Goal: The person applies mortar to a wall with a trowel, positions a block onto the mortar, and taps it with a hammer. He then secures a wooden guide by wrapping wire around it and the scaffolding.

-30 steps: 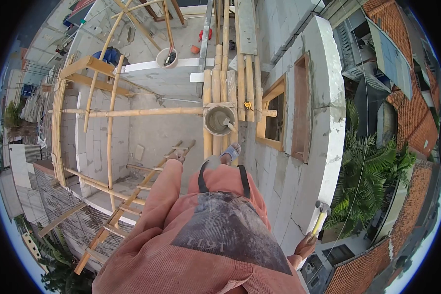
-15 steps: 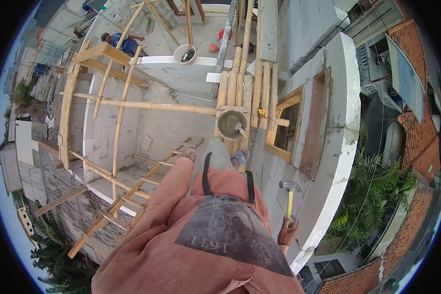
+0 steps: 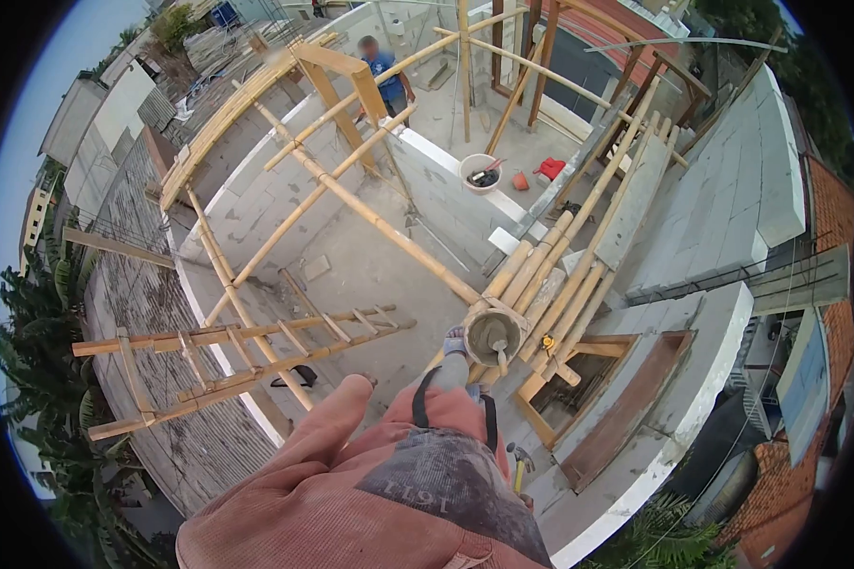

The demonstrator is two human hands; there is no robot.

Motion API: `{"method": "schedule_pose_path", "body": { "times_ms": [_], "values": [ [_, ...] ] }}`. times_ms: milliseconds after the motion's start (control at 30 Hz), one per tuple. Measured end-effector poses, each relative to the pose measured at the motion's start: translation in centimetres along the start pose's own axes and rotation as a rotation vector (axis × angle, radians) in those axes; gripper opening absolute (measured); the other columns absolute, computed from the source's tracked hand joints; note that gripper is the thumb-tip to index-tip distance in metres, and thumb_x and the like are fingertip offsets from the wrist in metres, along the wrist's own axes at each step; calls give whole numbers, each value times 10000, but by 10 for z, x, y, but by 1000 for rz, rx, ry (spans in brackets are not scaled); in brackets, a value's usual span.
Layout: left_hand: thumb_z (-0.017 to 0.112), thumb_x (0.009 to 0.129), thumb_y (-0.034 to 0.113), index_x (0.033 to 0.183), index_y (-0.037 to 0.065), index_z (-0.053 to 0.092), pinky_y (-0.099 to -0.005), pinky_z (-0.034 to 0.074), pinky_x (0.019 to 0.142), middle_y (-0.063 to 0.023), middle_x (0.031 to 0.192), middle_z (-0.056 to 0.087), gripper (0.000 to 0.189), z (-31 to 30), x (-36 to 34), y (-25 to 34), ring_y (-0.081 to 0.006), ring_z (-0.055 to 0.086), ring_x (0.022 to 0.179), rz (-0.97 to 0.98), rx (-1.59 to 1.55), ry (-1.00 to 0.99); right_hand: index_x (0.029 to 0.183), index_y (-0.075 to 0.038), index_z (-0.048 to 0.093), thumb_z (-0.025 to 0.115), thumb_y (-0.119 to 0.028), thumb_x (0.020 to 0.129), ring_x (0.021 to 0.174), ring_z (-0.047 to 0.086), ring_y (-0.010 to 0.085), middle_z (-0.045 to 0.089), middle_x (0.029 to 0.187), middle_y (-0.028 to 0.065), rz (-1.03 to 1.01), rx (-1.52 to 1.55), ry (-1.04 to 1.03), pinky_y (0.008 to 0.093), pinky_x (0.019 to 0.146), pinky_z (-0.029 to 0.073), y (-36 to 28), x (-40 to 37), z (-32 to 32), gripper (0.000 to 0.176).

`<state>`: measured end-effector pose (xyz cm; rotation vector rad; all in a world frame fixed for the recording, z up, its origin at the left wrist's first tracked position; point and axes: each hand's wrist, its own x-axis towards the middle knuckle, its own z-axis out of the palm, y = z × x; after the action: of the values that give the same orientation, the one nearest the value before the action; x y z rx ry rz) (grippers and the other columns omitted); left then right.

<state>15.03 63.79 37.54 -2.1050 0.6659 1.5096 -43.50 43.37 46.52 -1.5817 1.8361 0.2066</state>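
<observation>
1. Hammer work, I think: the hammer [image 3: 519,464] stands by the right hip, near the rough grey wall [image 3: 655,446].
2. The right hand hides behind the shirt [image 3: 389,503]. Its fingers must be wrapped round the yellow handle. The left hand is out of sight.
3. A swing calls for steady feet on the round, smooth bamboo [image 3: 541,284].
4. The round bucket [image 3: 492,334] holds wet grey mix.
</observation>
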Motion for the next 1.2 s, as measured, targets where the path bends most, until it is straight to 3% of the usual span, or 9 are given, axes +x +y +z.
{"method": "schedule_pose_path", "body": {
  "times_ms": [100,233,333,400,467,600,767,933,1200],
  "values": [
    [406,1013,326,1336,175,641,-438,484,1036,-98,1440,567,427,47,51,-1,-289,565,1299,-153,-220,129,1109,-4,689,726,-417,828,1012,675,440,704,1070,273,2,-78,-6,488,889,526,13,30,4,501],
    [430,1004,363,1313,183,660,-465,501,1002,-120,1396,600,426,53,57,7,-314,597,1256,-104,-165,166,1094,-3,696,722,-428,828,1044,662,446,702,1080,277,89,-89,-21,485,916,519,4,44,1,502],
    [511,984,304,1318,183,657,-445,507,1017,-82,1378,621,384,16,38,34,-268,607,1251,-52,-137,108,1085,-5,700,721,-430,827,1072,650,451,694,1108,283,151,-60,-38,482,940,509,-20,34,-12,498],
    [565,971,264,1321,183,655,-431,511,1027,-56,1366,635,371,-26,-16,63,-238,614,1247,-59,-84,114,1095,-3,694,715,-381,846,917,710,393,728,984,245,-12,-148,27,461,817,558,37,57,28,453],
    [581,967,257,1314,184,658,-427,517,1012,-49,1358,642,363,-50,-39,73,-234,621,1238,-57,-86,115,1095,-3,693,715,-379,847,910,710,391,728,979,243,-17,-141,22,460,811,558,8,78,36,451],
    [537,977,309,1278,187,678,-434,532,929,-74,1347,642,353,5,74,42,-280,633,1205,83,-14,55,1096,-2,692,714,-373,848,895,710,385,727,967,238,22,-112,-23,457,799,558,-46,79,24,447],
    [621,902,384,1225,143,698,-430,544,878,-123,1249,689,411,17,77,38,-282,656,1157,69,-84,160,1097,-2,691,713,-367,849,877,710,378,727,953,233,27,-109,-58,455,784,559,-62,76,19,442],
    [598,915,296,1184,151,736,-403,521,920,-86,1246,703,336,-35,-39,73,-242,669,1098,-160,-424,134,1098,-2,689,713,-360,850,859,711,371,727,939,227,36,-105,-76,452,769,559,-63,72,16,437],
    [650,853,483,1159,129,738,-414,525,917,-139,1202,708,476,32,73,35,-298,682,1073,54,-228,106,1100,-1,687,711,-350,852,829,711,361,726,917,218,34,-107,-97,447,745,560,-66,71,14,428]
  ]
}}
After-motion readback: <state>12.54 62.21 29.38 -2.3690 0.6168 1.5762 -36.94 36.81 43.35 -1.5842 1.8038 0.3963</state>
